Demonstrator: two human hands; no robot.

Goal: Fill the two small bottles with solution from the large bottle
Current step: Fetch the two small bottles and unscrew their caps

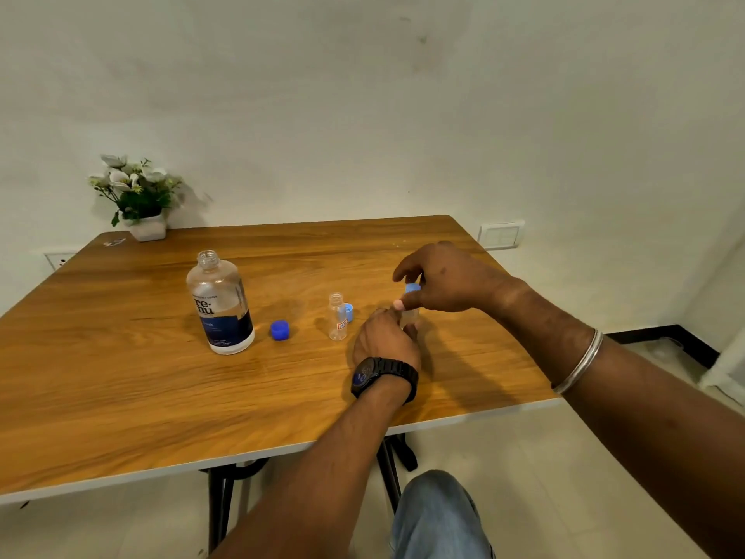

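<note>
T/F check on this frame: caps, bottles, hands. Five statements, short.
1. The large clear bottle with the dark blue label stands uncapped. True.
2. The dark blue cap lies on the wooden table, right of the large bottle. True.
3. The small clear bottle with the orange sticker is capped. False: its neck is open; a light blue cap lies just behind it.
4. The right hand rests flat on the table. False: it pinches a light blue cap on the second small bottle.
5. The left hand grips that second bottle. True.
</note>
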